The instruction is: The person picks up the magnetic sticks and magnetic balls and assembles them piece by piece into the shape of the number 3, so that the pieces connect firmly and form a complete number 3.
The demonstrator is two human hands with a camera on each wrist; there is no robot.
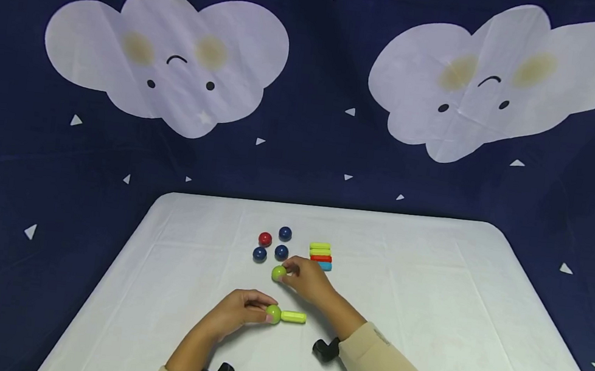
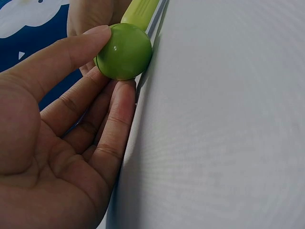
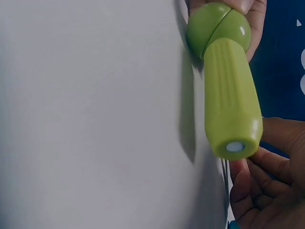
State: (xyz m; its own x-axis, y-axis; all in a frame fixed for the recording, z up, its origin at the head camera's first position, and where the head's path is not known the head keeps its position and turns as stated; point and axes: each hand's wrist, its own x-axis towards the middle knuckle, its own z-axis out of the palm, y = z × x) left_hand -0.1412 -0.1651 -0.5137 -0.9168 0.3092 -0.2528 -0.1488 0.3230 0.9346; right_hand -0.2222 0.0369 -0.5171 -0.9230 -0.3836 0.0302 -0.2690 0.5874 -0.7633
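Observation:
My left hand [image 1: 237, 313] pinches a glossy green ball [image 1: 273, 314] between thumb and fingers. A yellow-green ribbed stick [image 1: 293, 317] joins that ball and points right, with a silvery disc in its free end in the right wrist view. Farther up the white table, my right hand [image 1: 310, 280] holds a second green ball [image 1: 278, 273] by thumb and fingertips. In the right wrist view the stick [image 3: 231, 95] stands in front of my right hand [image 3: 276, 186], and its ball is hidden. The left wrist view shows the held ball [image 2: 124, 51] up close.
Beyond my right hand lie several dark blue balls [image 1: 281, 252] and one red ball [image 1: 265, 239]. To their right, coloured sticks lie side by side: yellow-green [image 1: 320, 246], red [image 1: 321, 258] and blue [image 1: 325, 266]. A dark blue cloud-print cloth [image 1: 310, 168] hangs behind the table [image 1: 429, 286].

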